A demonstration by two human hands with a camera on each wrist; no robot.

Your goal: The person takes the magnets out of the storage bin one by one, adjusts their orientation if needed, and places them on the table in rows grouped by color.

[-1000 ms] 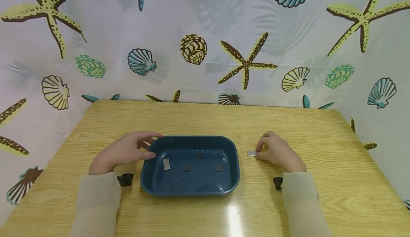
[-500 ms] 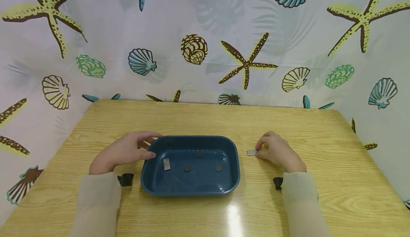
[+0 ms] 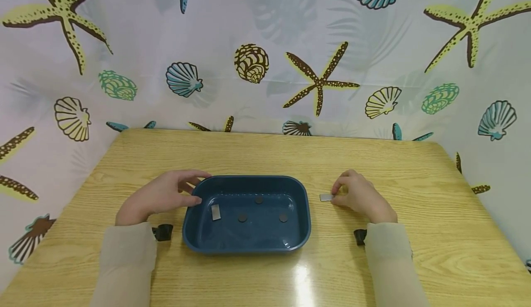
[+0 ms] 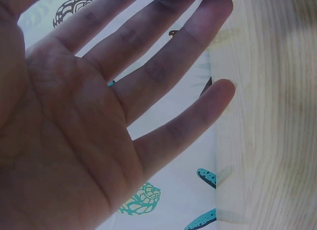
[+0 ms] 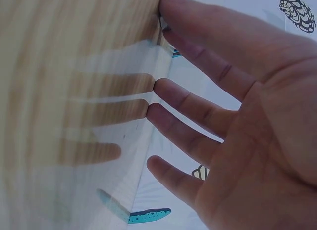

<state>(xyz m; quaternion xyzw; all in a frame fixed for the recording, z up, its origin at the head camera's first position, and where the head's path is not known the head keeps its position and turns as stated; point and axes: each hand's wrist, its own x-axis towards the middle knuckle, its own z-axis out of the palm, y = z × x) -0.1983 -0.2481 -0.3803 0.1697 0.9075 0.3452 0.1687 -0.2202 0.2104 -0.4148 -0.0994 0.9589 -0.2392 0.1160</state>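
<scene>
A dark blue tray [image 3: 249,250] sits in the middle of the wooden table. In it lie a small silver rectangular piece [image 3: 215,212] at the left and three small dark round discs, one a disc [image 3: 242,217] near the middle. My left hand [image 3: 168,191] touches the tray's back left corner and left rim, its fingers long and spread in the left wrist view. To the right of the tray, my right hand [image 3: 358,195] pinches one end of another silver rectangular piece [image 3: 326,197] on the table between thumb and index finger. That end is hidden by the fingertips.
The pale wooden table [image 3: 265,155] reaches back to a white curtain [image 3: 232,26] printed with shells and starfish. Black straps show at both wrists, one a strap [image 3: 164,232] beside the left sleeve [image 3: 128,251].
</scene>
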